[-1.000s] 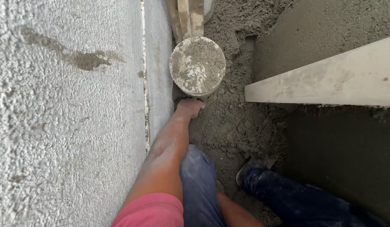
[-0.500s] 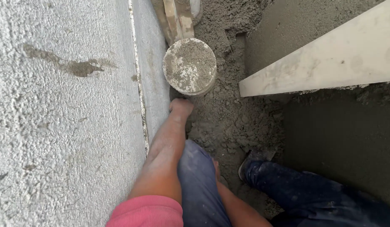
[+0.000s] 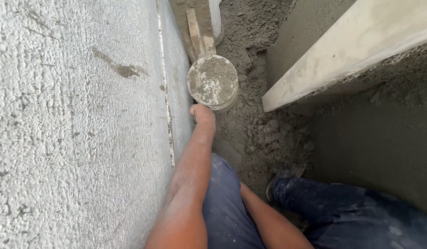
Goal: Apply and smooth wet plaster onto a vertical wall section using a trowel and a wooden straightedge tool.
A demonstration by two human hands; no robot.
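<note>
One hand shows plainly, the left, reaching down along the base of the rough plastered wall and gripping the near edge of a round pan heaped with grey mortar; its fingers are tucked under the rim, so whether they are spread I cannot tell. Just beyond the pan lies a wooden float. Loose mortar covers the ground. A pale straightedge board slants across to the right. The right forearm shows low down, its hand hidden behind the dark trousers.
</note>
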